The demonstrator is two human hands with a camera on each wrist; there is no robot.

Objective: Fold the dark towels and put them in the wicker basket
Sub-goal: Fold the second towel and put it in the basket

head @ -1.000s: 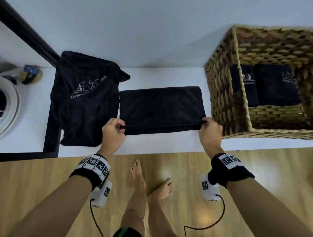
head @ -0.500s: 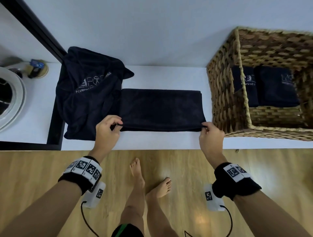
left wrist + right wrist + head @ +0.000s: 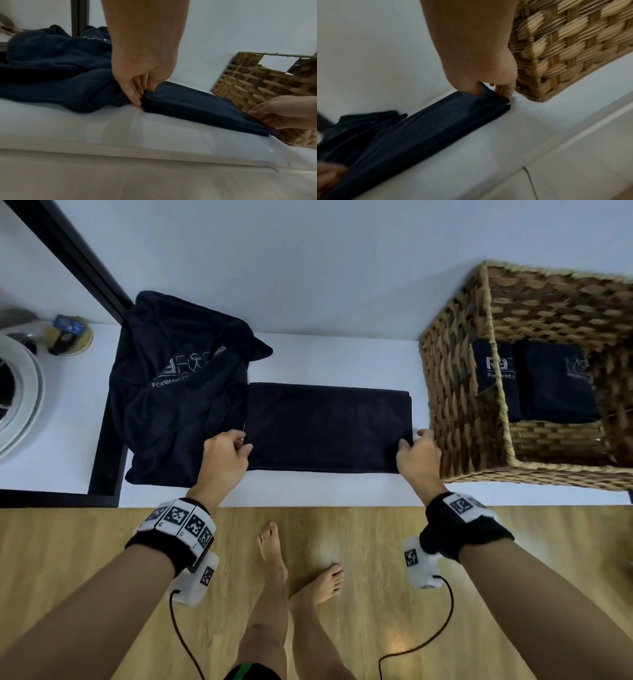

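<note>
Pinching the towel (image 3: 327,426) ends, left hand (image 3: 224,455) at 9 o'clock, right hand (image 3: 418,455) at 3, keep edges aligned while folding.

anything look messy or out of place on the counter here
Only the crumpled dark towels at the left, heaped unfolded and draped over the black frame. The half-folded towel lies flat and square beside the wicker basket.
</note>
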